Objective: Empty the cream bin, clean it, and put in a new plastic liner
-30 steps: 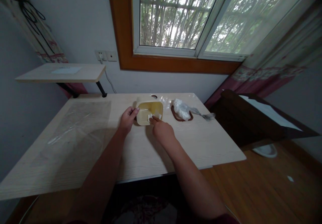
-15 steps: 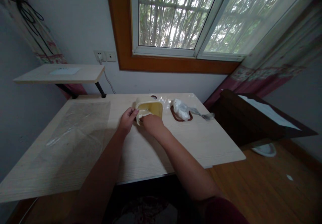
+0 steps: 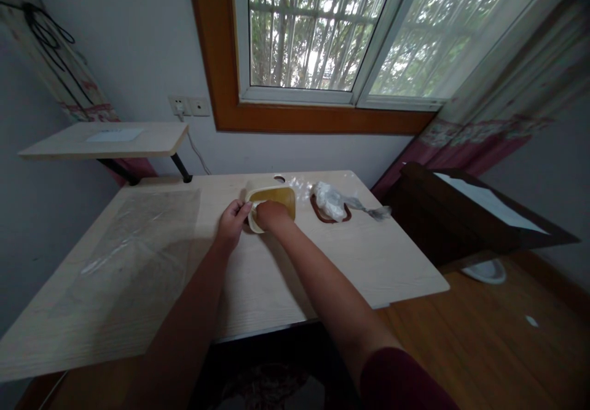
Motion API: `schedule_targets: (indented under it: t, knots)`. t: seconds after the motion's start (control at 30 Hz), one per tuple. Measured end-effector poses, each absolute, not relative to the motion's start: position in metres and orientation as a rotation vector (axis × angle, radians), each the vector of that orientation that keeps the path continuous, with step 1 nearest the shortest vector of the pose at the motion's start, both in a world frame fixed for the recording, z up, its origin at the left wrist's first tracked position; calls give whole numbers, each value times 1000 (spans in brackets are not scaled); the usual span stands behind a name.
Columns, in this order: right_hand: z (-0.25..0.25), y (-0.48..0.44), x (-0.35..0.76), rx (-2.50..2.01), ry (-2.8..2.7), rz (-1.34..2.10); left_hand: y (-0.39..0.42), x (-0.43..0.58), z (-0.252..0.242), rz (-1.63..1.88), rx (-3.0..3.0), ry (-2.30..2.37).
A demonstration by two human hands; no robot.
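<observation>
A cream container [image 3: 289, 196] with a yellowish inside is on the table, its opening facing me. My left hand [image 3: 231, 220] pinches its left rim between thumb and fingers. Inside the container, toward its left side, is my right hand [image 3: 273, 215], fingers bent and closed. A bit of white, cloth-like material [image 3: 255, 206] shows beside those fingers; most of it is hidden by the hand. Right of the container, a crumpled white plastic bag [image 3: 329, 200] rests over a reddish-brown rim-shaped piece [image 3: 318, 212].
A clear plastic sheet [image 3: 138, 244] covers the left part of the pale wooden table [image 3: 369, 262]. A raised shelf [image 3: 106, 139] stands at the back left. Beyond the table's right edge is a dark brown piece of furniture [image 3: 424, 213] with white paper on top.
My right hand has shifted slightly left and farther into the container, covering more of the white material. The left hand keeps its hold on the rim.
</observation>
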State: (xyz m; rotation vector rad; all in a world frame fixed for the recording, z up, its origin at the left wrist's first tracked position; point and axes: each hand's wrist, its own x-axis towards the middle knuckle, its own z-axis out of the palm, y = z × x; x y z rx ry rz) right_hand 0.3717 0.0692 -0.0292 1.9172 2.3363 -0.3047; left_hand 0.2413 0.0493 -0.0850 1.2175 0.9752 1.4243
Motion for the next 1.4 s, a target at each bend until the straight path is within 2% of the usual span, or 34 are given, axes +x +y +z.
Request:
schedule_targets:
  t: [0.83,1.03,1.27,1.4]
  knots:
    - [-37,72,373,2122,2265,-144,49,247,-86,1429,1266,1001]
    - [-39,72,379,2035,2431,-110,51,248,-86,1403,1231,975]
    - [-33,75,380,1728,2622,-213,57,243,-89,1454,1202,980]
    - [-31,73,377,1773,2596,-205,59,241,-91,1462,1191,988]
